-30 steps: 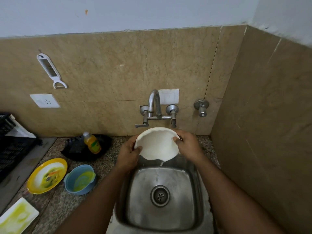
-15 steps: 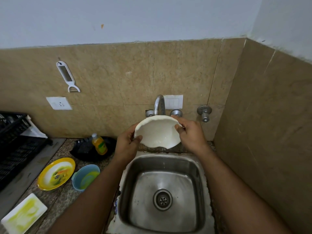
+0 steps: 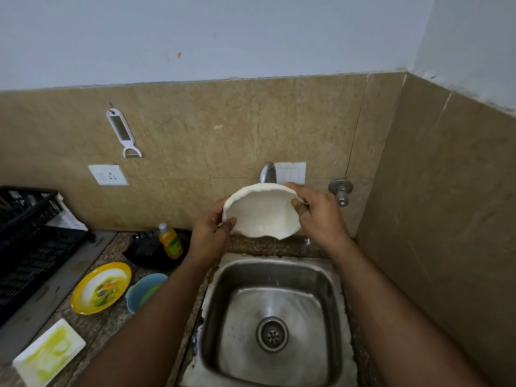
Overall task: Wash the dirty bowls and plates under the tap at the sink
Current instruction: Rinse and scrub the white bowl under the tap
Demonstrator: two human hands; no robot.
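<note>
I hold a white bowl [image 3: 262, 212] with a wavy rim in both hands, tilted toward me, above the back edge of the steel sink [image 3: 276, 319]. My left hand [image 3: 209, 236] grips its left rim, thumb inside. My right hand [image 3: 318, 216] grips its right rim. The bowl covers most of the tap [image 3: 268, 173]; only the spout's top shows. On the counter to the left lie a dirty yellow plate [image 3: 101, 287], a blue bowl [image 3: 145, 290] with yellow residue and a white rectangular plate [image 3: 49, 351] smeared yellow-green.
A dish soap bottle [image 3: 171, 241] stands on a black tray behind the blue bowl. A black dish rack [image 3: 25, 241] fills the far left. A second wall valve [image 3: 340, 191] sticks out right of my hand. The tiled side wall is close on the right.
Both hands lifted the white bowl up from just over the sink basin to in front of the tap, hiding the tap handles. My view tilted upward too.
</note>
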